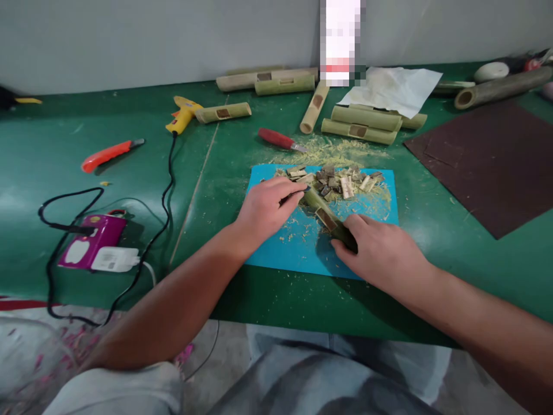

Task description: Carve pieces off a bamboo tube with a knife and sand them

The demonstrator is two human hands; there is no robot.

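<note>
A green bamboo tube with a rectangular window cut in its side lies slantwise over the blue mat. My right hand is wrapped round its near end. At the tube's far end, my left hand is closed in a pinch, with a small dark blue tip showing at the fingertips; what it holds is mostly hidden. Cut bamboo chips and shavings are heaped just beyond the tube. Past the mat lies a red-handled chisel-like blade.
Several cut bamboo tubes lie at the back, some under white paper. To the left are a yellow glue gun, an orange utility knife and a purple power strip with trailing cords. A dark brown sheet is at right.
</note>
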